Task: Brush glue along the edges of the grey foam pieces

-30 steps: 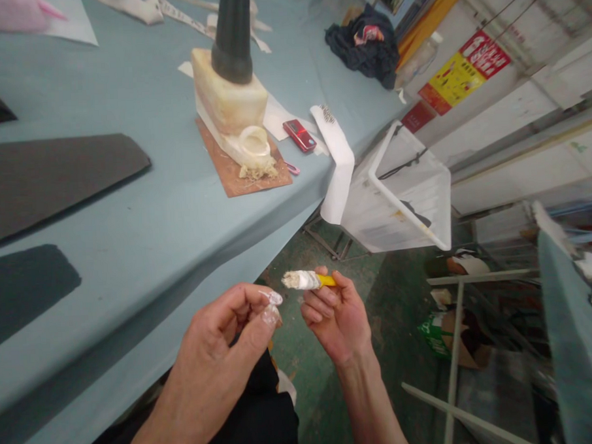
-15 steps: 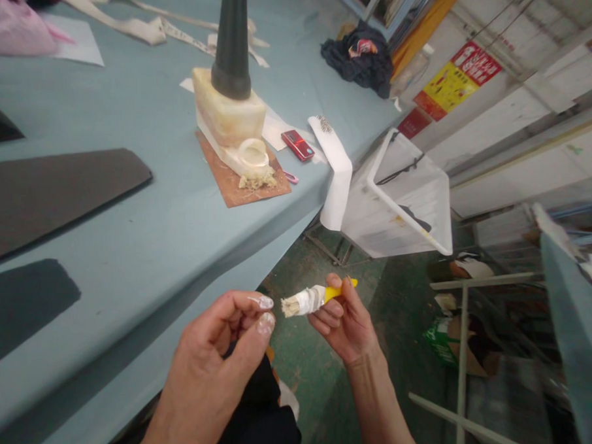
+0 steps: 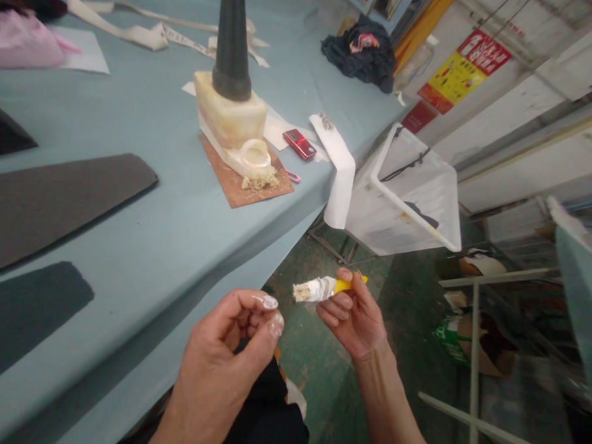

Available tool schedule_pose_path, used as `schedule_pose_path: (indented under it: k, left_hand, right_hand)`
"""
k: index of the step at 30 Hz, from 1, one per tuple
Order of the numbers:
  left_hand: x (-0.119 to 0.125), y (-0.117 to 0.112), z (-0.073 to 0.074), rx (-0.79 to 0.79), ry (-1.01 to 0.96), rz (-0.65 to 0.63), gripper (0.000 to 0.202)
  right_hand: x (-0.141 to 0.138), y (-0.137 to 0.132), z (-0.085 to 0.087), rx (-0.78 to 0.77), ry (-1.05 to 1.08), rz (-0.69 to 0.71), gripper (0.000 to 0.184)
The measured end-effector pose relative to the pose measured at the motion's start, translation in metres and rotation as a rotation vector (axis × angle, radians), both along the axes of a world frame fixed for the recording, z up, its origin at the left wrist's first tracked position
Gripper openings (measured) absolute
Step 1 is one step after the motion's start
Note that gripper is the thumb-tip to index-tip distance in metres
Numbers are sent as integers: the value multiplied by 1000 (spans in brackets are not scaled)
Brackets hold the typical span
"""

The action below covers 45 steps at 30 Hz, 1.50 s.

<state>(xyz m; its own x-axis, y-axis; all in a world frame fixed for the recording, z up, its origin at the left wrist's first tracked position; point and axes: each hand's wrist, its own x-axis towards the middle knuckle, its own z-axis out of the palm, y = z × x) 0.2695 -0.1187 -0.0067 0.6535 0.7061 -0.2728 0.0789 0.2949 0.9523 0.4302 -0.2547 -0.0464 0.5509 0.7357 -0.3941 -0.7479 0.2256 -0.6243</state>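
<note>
In my right hand (image 3: 356, 317) is a paintbrush (image 3: 323, 288), gripped by its yellow handle. Pale, clumped bristles point left, and a whitish wrapping or coating covers the part behind them. My left hand (image 3: 233, 355) is just left of the bristles, apart from them. Its fingers are curled, thumb and index tips almost together, with white residue on both and nothing visible between them. On the table beyond stands a yellowish plastic container (image 3: 230, 117) with a dark cone (image 3: 230, 48) on top. Crusty dried matter (image 3: 261, 178) lies at its front, on a brown board (image 3: 226, 189).
Dark flat pieces (image 3: 64, 206) lie on the blue-green table cover (image 3: 155, 254). Near the table corner are a red box (image 3: 300, 144) and a curled white strip (image 3: 340, 174). A white plastic bin (image 3: 389, 224) stands beside the table, and a metal frame (image 3: 473, 345) is at right.
The brush and my right hand have shifted slightly right and up in the view. My left hand has moved a little right too, and the whole scene has shifted slightly.
</note>
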Motion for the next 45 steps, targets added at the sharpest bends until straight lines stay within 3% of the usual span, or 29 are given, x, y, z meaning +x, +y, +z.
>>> schedule_pose_path:
  k: [9, 18, 21, 25, 28, 39, 41, 45]
  left_hand:
    - [-1, 6, 3, 41, -9, -19, 21]
    - [-7, 5, -9, 293, 16, -85, 42]
    - [-6, 5, -16, 181, -8, -65, 54]
    - [-1, 7, -14, -262, -117, -47, 57]
    - [3, 7, -8, -432, -172, -28, 60]
    - [5, 8, -3, -581, -193, -11, 64]
    - [3, 8, -5, -544, -203, -30, 61]
    - [-4, 6, -13, -307, -151, -101, 44]
  right_hand:
    - [0, 2, -3, 18, 26, -18, 36]
    - [1, 5, -1, 15, 51, -24, 36]
    - [0, 6, -1, 20, 62, -31, 38]
    - [-1, 6, 0, 18, 63, -46, 34]
    - [-3, 4, 1, 17, 65, -44, 33]
    - [-4, -3, -1, -1, 85, -101, 30]
    - [-5, -2, 2, 2, 74, -123, 31]
    - [-9, 3, 10, -18, 24, -162, 31]
